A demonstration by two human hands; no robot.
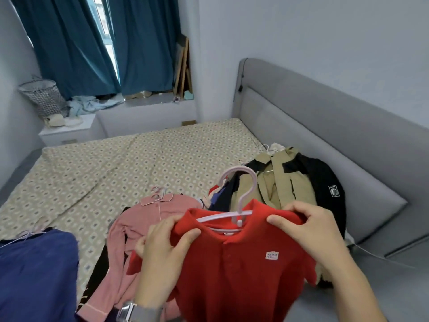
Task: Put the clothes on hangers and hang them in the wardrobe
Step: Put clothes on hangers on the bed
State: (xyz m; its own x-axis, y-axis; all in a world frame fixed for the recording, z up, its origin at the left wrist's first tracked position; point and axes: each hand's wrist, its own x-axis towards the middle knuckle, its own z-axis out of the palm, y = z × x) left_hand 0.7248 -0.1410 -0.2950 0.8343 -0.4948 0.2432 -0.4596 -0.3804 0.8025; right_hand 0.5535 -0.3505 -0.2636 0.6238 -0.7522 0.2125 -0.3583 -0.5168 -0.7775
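Observation:
I hold a red polo shirt [241,266] with a small white chest logo up over the bed. A pale pink hanger [239,201] sits inside its collar, hook pointing up. My left hand [162,249] pinches the shirt's left shoulder. My right hand [308,231] pinches the right shoulder. On the bed behind lie a pink button-up top [139,219] on a hanger, a khaki and black jacket [290,180] on a hanger, and a dark blue garment [37,270] at the lower left. No wardrobe is in view.
The bed [97,173] has a patterned cover and a grey padded headboard [325,117] on the right. A white nightstand [69,131] and a mesh basket [44,96] stand at the far left under teal curtains [76,43].

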